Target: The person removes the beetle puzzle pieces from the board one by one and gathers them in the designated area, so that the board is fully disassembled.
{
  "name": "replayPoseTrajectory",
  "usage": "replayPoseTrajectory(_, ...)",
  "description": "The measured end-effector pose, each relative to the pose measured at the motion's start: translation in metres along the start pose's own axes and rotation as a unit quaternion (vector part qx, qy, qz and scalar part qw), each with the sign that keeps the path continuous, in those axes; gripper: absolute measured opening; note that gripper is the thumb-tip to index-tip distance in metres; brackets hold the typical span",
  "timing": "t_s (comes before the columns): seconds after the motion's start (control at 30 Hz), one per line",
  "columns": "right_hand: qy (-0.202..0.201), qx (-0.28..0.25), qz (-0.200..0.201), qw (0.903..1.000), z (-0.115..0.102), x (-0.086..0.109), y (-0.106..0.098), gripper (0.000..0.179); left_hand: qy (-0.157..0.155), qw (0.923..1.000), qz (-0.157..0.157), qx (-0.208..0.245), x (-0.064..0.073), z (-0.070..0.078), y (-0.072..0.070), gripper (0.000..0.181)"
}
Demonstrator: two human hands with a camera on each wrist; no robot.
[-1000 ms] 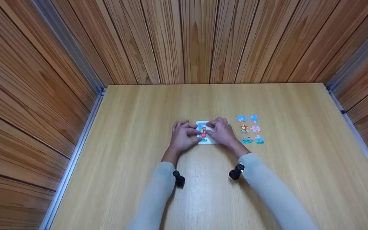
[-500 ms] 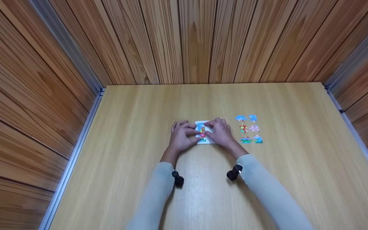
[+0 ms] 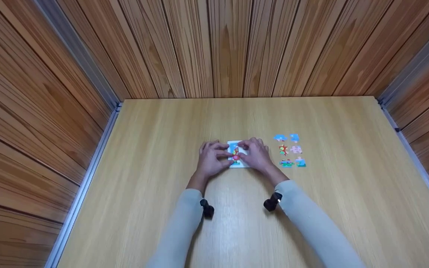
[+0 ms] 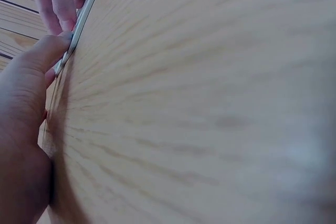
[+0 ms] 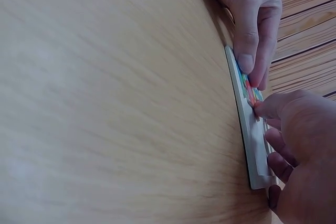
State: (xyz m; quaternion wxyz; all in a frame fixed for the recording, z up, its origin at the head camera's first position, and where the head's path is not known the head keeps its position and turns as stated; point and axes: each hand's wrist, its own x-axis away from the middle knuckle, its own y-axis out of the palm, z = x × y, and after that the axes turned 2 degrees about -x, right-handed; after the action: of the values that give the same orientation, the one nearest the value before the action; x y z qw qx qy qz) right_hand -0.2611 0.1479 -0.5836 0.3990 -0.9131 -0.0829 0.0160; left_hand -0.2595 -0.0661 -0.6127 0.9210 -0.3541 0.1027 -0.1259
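Observation:
A small white puzzle board (image 3: 240,166) lies on the table, its left side filled with colourful pieces. My left hand (image 3: 211,158) rests at its left edge, with thumb and fingertips on the fitted pieces in the right wrist view. On the right, my right hand (image 3: 258,154) pinches a puzzle piece (image 5: 257,109) with red and orange on it between thumb and forefinger, low over the tray beside the fitted ones. The other right fingers lie along the board's far side. Most of the held piece is hidden under the fingers.
Several loose puzzle pieces (image 3: 295,149) lie in two columns to the right of the board. Wooden plank walls stand behind the table (image 3: 155,149) and at both sides. A small black camera hangs on each wrist.
My right thumb and forefinger have shifted slightly left with the piece, toward the fitted ones. The left hand stays at the board's left edge. The head view has drifted a little.

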Motion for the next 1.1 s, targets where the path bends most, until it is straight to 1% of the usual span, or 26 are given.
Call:
replayPoseTrajectory(0.13,0.006,-0.004,0.001,1.0000,-0.001,0.000,0.000,0.038,0.001,1.0000,-0.001,-0.006,0.000,0.000,-0.001,0.023)
replayPoseTrajectory(0.3,0.004,-0.016,0.011,0.9998,-0.001,-0.001,0.002,0.037,0.007,0.9999,0.002,-0.012,0.001,0.000,-0.001,0.023)
replayPoseTrajectory(0.53,-0.002,-0.050,0.043,0.9978,-0.001,-0.004,0.005,0.030,0.011,0.9998,0.003,-0.016,0.000,0.000,0.000,0.023)
replayPoseTrajectory(0.63,0.002,-0.062,0.055,0.9966,-0.001,-0.006,0.005,0.028,0.011,0.9997,0.002,-0.019,0.000,0.001,0.001,0.024)
replayPoseTrajectory(0.9,0.015,-0.083,0.046,0.9954,-0.001,-0.010,0.003,0.030,0.005,0.9997,-0.005,-0.023,0.000,0.002,-0.001,0.024)
replayPoseTrajectory(1.1,0.015,-0.090,0.054,0.9944,0.001,-0.011,0.006,0.028,0.003,0.9997,-0.007,-0.022,0.001,0.002,-0.001,0.024)
